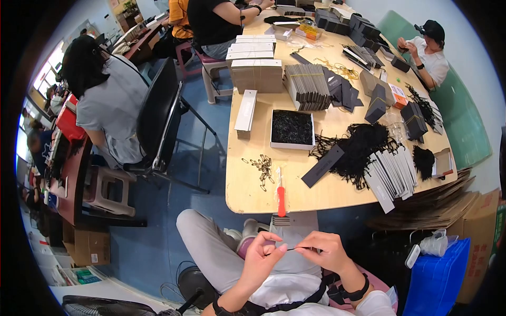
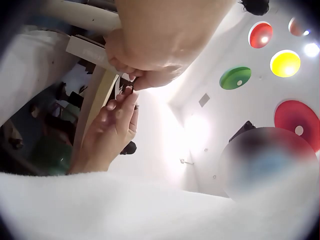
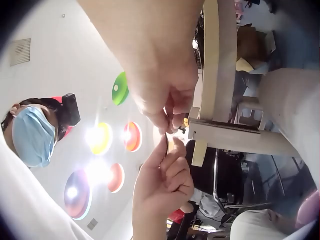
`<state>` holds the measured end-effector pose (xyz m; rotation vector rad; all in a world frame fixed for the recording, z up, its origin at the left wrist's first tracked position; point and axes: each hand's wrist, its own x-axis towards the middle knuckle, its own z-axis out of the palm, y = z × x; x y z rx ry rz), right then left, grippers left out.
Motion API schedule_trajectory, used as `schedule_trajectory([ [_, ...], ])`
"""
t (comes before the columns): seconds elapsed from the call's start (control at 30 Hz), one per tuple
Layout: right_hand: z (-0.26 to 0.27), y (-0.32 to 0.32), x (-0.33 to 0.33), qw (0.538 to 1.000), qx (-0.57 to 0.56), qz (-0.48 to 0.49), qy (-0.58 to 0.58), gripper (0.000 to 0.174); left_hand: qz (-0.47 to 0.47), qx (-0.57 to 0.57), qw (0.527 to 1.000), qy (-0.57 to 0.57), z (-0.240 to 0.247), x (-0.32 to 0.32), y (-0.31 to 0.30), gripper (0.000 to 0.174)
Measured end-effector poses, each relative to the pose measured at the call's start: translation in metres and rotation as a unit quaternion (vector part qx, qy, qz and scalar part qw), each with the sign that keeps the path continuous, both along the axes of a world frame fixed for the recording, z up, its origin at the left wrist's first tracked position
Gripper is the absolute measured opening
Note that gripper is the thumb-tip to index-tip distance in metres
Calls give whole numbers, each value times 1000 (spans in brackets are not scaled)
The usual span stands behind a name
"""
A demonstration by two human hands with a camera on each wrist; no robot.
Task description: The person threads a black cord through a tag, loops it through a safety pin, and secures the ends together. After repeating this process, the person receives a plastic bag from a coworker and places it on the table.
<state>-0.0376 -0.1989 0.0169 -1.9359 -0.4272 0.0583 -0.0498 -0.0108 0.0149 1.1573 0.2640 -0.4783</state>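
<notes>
Above the lap, the left hand (image 1: 260,258) and the right hand (image 1: 322,252) face each other, a thin black cord (image 1: 291,249) stretched between their fingertips. Each hand pinches an end of it between thumb and index finger. In the left wrist view the fingertips of the left hand (image 2: 150,60) and right hand (image 2: 112,125) nearly meet. The right wrist view has the right hand (image 3: 165,85) above the left hand (image 3: 162,185), with part of the dark cord at their fingertips. A small stack of tags (image 1: 281,220) lies at the lap near the table edge.
On the table (image 1: 242,184) are a red-handled tool (image 1: 281,202), loose metal pins (image 1: 263,169), a white box of black pieces (image 1: 292,128), a heap of black cords (image 1: 363,147), and white tags (image 1: 400,168). A blue bin (image 1: 437,276) stands at the right. Other people sit around.
</notes>
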Motion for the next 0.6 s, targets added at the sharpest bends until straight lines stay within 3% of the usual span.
schedule_trajectory([
  [0.4, 11, -17, 2, 983, 1, 171, 72, 8, -96, -16, 992, -84, -1, -2, 26, 13],
  [0.47, 17, -19, 3, 982, 14, 166, 85, 8, -128, 83, 974, -170, 2, -1, 33, 12],
  [0.57, 24, -21, 3, 984, 41, 151, 83, 9, -152, 124, 962, -189, 8, 1, 42, 16],
  [0.6, 24, -21, 3, 986, 55, 141, 70, 10, -117, 100, 978, -143, 7, -2, 44, 17],
])
